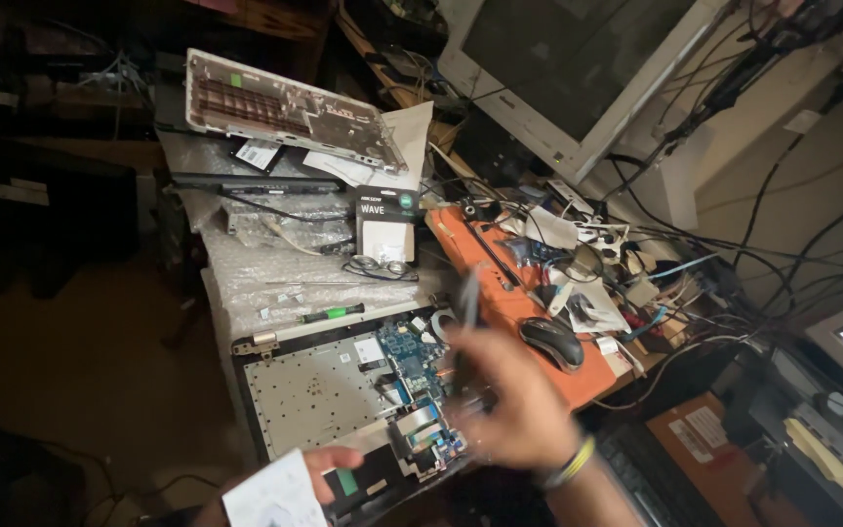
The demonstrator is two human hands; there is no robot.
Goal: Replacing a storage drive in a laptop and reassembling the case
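An opened laptop [314, 390] lies in front of me with its blue circuit board [412, 349] bared. My right hand [514, 405], blurred by motion and wearing a yellow wristband, hovers over the board's right side. It grips a slim grey tool [467, 298] that points up and away. My left hand [332, 461] sits at the laptop's near edge with one finger on the casing. A white sheet [273, 496] covers the rest of it, so its grip is hidden.
A green-handled screwdriver [334, 313] lies on bubble wrap [275, 278] behind the laptop. To the right are a black mouse [551, 342] on an orange mat [485, 263] and tangled cables [695, 263]. A white laptop cover [285, 107], a small box [385, 222] and a monitor [578, 68] stand farther back.
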